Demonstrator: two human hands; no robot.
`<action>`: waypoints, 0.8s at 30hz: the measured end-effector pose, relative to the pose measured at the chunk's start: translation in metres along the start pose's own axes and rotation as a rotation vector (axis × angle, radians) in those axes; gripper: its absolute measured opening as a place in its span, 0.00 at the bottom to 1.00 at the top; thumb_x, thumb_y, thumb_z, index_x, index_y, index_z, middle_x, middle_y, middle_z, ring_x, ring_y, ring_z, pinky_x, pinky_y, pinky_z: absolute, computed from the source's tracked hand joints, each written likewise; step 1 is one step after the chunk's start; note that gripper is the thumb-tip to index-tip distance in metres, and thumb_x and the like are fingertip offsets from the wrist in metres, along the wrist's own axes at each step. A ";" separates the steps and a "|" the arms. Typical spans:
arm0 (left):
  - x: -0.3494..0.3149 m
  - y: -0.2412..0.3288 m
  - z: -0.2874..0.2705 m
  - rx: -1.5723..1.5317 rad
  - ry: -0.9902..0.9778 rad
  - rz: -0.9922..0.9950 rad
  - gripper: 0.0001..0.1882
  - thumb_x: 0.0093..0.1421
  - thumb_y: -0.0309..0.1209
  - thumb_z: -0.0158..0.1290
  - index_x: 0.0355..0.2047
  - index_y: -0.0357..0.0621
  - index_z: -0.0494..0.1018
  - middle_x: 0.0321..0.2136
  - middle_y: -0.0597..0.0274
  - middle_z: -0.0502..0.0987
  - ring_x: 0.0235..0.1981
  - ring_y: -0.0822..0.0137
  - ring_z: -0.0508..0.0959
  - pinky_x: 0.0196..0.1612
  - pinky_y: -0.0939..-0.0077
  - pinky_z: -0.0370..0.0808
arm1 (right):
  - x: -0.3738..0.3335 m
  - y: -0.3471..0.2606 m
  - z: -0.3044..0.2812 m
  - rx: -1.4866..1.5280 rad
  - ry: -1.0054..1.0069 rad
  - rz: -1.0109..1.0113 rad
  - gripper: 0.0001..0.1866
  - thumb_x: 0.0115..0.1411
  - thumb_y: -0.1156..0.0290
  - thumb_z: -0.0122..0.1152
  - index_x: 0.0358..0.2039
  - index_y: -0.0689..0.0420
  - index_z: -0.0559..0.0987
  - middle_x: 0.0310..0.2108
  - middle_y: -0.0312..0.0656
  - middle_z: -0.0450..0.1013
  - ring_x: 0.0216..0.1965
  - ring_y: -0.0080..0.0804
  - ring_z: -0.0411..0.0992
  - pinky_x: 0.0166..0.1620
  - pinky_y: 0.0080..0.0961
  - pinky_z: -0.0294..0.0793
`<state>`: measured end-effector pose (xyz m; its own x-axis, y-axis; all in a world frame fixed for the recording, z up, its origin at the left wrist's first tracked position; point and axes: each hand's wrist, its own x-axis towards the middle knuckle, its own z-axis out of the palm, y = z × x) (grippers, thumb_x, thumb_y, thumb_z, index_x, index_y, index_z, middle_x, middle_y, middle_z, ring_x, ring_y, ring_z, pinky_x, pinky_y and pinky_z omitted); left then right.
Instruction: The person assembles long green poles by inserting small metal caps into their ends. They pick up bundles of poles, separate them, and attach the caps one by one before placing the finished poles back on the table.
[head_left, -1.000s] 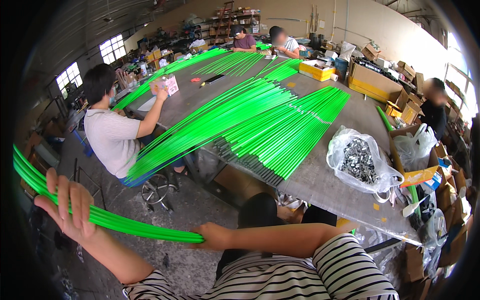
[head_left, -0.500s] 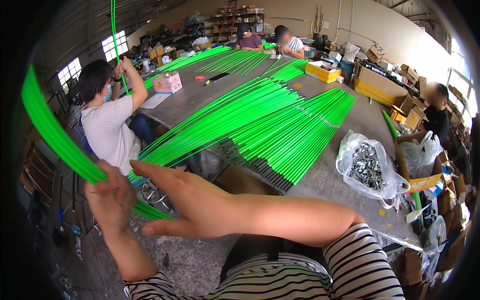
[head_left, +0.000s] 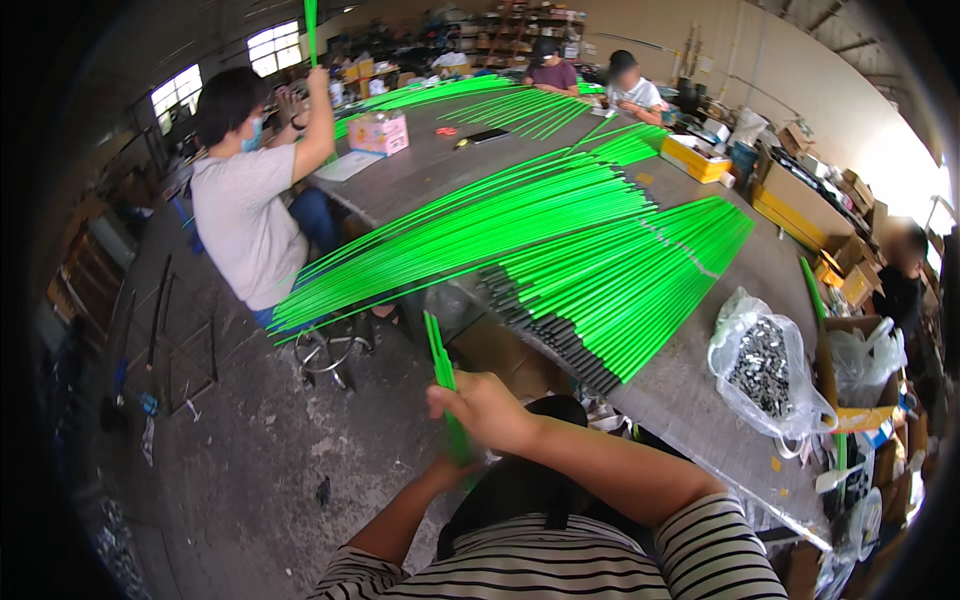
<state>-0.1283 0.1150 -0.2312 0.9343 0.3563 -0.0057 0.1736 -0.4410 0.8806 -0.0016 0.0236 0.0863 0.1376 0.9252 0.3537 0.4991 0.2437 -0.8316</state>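
A short-looking stretch of a bundle of thin green rods (head_left: 440, 350) stands nearly upright in front of me, its top ends slightly uneven. My right hand (head_left: 487, 412) is closed round the bundle below those ends, thumb on the left side. Lower down, my left hand (head_left: 450, 474) is blurred and partly hidden; the rods run into it and it appears closed round them. The lower rest of the bundle is out of sight. Ahead on the table lie many green rods with black ends (head_left: 570, 345), fanned out side by side, nearest to my right hand.
More green rods (head_left: 450, 235) overhang the left edge of the grey table (head_left: 690, 410). A clear bag of small metal pieces (head_left: 762, 365) sits at right, beside cardboard boxes (head_left: 850, 385). At left a person (head_left: 245, 195) holds up green rods; others sit farther off. A stool (head_left: 335, 355) stands below.
The bundle has swung from the left to upright near my middle, and both hands have moved with it. My right hand, stretched out before, is now closed round the rods. My view has shifted left.
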 end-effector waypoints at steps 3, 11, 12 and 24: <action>0.005 0.056 -0.013 -0.052 -0.071 -0.146 0.18 0.54 0.40 0.52 0.42 0.44 0.71 0.37 0.56 0.76 0.40 0.60 0.75 0.43 0.67 0.70 | -0.013 0.029 0.011 -0.022 -0.027 0.192 0.12 0.61 0.66 0.48 0.27 0.58 0.77 0.24 0.43 0.74 0.28 0.34 0.74 0.33 0.26 0.72; 0.002 0.144 -0.066 -0.327 -0.102 -0.090 0.15 0.60 0.36 0.44 0.45 0.44 0.71 0.41 0.60 0.75 0.46 0.66 0.72 0.51 0.70 0.65 | -0.010 0.027 0.001 0.288 -0.107 0.180 0.11 0.59 0.74 0.51 0.42 0.62 0.73 0.30 0.39 0.75 0.19 0.18 0.68 0.24 0.18 0.69; 0.001 0.148 -0.069 -0.356 -0.093 -0.093 0.15 0.60 0.36 0.44 0.44 0.44 0.71 0.41 0.61 0.75 0.47 0.66 0.72 0.52 0.70 0.64 | -0.009 0.033 0.002 0.348 -0.135 0.148 0.13 0.59 0.76 0.50 0.45 0.63 0.72 0.31 0.39 0.75 0.17 0.16 0.64 0.22 0.17 0.67; 0.006 0.152 -0.065 -0.318 -0.277 -0.044 0.13 0.61 0.36 0.44 0.39 0.41 0.71 0.38 0.59 0.74 0.45 0.65 0.72 0.50 0.69 0.65 | -0.022 0.042 -0.010 0.204 -0.426 0.410 0.09 0.58 0.72 0.52 0.37 0.61 0.76 0.22 0.40 0.73 0.17 0.24 0.71 0.24 0.22 0.70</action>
<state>-0.1166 0.1032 -0.0662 0.9841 0.1151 -0.1356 0.1512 -0.1391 0.9787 0.0249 0.0111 0.0477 -0.0908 0.9798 -0.1784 0.2988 -0.1441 -0.9434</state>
